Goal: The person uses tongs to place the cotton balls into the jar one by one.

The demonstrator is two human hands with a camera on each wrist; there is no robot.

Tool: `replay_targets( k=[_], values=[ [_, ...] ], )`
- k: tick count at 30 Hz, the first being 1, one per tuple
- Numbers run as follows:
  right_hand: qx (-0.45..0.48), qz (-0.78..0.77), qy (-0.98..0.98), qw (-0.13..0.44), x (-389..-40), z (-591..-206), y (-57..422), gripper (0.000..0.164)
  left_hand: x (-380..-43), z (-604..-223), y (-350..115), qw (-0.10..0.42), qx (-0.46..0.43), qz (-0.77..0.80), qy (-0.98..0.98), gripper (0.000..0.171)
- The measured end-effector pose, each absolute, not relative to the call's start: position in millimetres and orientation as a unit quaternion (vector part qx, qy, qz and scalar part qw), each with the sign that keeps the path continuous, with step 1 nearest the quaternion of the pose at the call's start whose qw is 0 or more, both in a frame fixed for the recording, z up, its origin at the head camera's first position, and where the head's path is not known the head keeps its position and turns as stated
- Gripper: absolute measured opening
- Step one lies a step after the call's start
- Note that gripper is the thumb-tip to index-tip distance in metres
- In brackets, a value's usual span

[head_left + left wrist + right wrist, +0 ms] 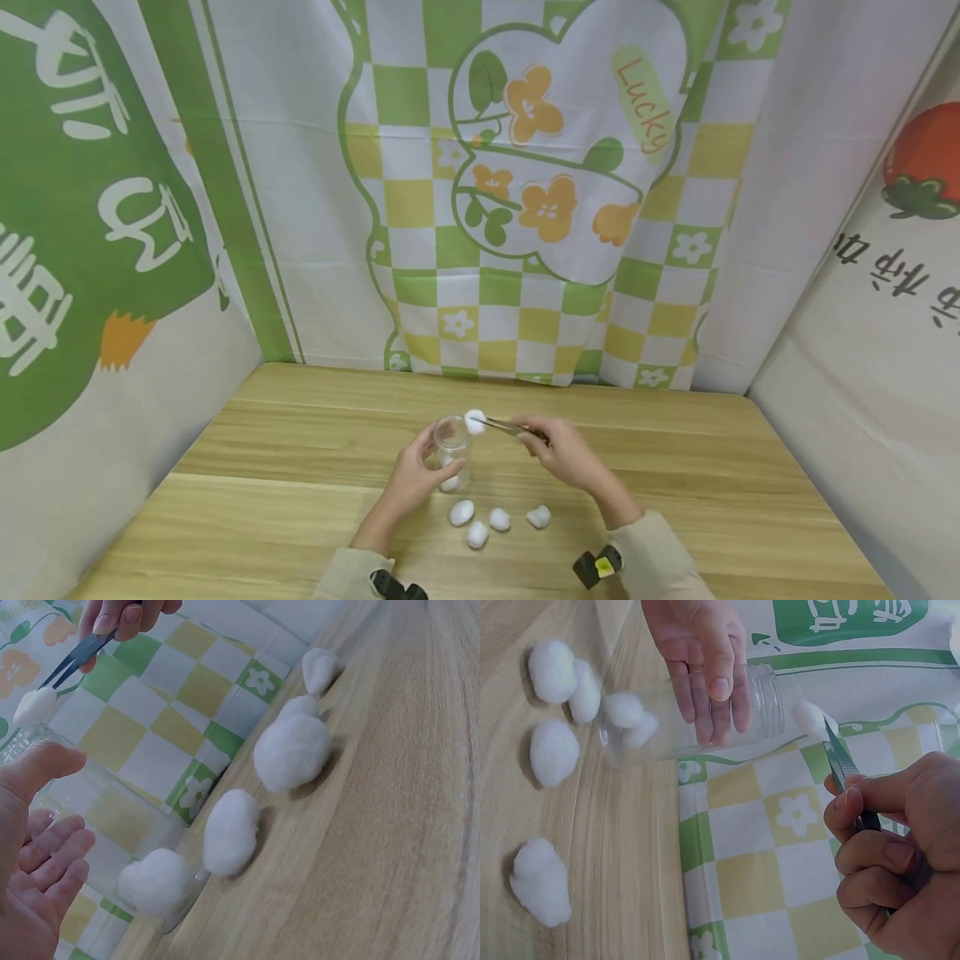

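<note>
My left hand (415, 475) holds a clear glass jar (660, 739) upright on the table, thumb on one side and fingers round the other. Inside, at the jar's bottom, lie white cotton balls (624, 710). In my right hand (562, 452) is a pair of metal tweezers (504, 427), pinched between thumb and fingers. Their tips grip another cotton ball (476, 422), which hangs beside the jar's open mouth (452, 428), level with the rim. Several loose cotton balls (499, 520) lie on the table in front of the jar.
The wooden table (675, 467) reaches back to a hanging checked cloth (480, 333). Printed cloths also hang at the left and right. Each forearm, in a light sleeve (660, 554), wears a small black device (597, 567) at the wrist.
</note>
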State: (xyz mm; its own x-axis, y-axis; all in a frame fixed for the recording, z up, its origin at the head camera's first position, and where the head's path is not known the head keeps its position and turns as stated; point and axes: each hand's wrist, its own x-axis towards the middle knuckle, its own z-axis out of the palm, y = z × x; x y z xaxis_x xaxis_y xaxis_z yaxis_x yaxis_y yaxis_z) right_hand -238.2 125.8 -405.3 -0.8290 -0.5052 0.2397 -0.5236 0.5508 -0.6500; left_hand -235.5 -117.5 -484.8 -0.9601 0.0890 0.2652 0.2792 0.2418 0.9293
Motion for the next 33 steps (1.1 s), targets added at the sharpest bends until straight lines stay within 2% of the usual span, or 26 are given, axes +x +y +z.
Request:
replay_targets(
  k=[16,33],
  values=[
    [0.315,0.376,-0.871,0.033,-241.4,-405.7,111.6,0.027,-235.8,-485.2,-118.0,0.069,-0.098,-0.589,-0.799,0.068],
    [0.319,0.366,-0.874,0.023,-244.2,-414.5,106.6,0.027,-234.2,-483.8,-118.9,0.064,-0.104,-0.594,-0.795,0.068]
  ],
)
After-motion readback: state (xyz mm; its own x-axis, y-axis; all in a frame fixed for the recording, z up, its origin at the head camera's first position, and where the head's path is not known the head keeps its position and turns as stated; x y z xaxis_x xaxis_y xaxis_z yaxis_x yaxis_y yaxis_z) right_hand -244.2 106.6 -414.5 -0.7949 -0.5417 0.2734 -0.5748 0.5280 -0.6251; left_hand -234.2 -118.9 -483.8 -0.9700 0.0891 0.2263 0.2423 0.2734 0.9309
